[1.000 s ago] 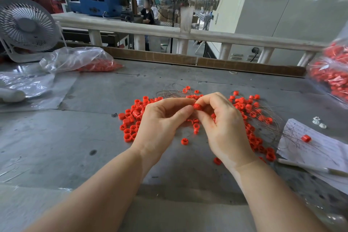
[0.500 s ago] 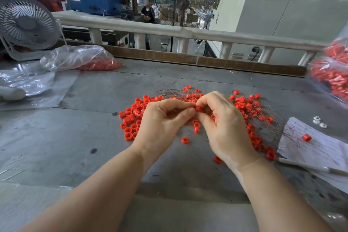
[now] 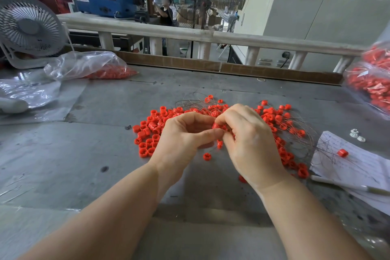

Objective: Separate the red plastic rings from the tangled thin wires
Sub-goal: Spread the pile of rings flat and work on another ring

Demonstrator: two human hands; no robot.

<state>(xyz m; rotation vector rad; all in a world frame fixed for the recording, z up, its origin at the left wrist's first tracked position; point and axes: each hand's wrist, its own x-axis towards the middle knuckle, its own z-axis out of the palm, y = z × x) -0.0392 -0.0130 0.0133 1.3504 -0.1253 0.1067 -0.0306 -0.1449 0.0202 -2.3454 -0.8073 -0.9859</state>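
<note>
The fingers (image 3: 211,132) of the left hand (image 3: 181,141) and those of the right hand (image 3: 251,143) meet above the middle of the worktop (image 3: 63,164), and together they pinch one red ring (image 3: 217,126) between the tips — both hands are closed on it. Just under this grip another ring (image 3: 220,144) hangs in the air, and it seems to sit on a thin wire, though the wire there is too fine to follow. A single ring (image 3: 207,156) lies on the grey surface below the hands. To the left of the left hand there is a loose heap of red rings (image 3: 148,133), touching each other. Behind and to the right of the right hand lies the tangle of thin wires (image 3: 295,131), with many more rings spread inside it. Farther right a sheet of paper (image 3: 354,167) carries one ring (image 3: 342,152) and some wire ends, and a pen (image 3: 346,185) lies at its near edge. At the far left a clear plastic bag (image 3: 84,65) holds red rings, beside a small fan (image 3: 29,27); at the right edge more bags of rings (image 3: 371,86) are stacked.
</note>
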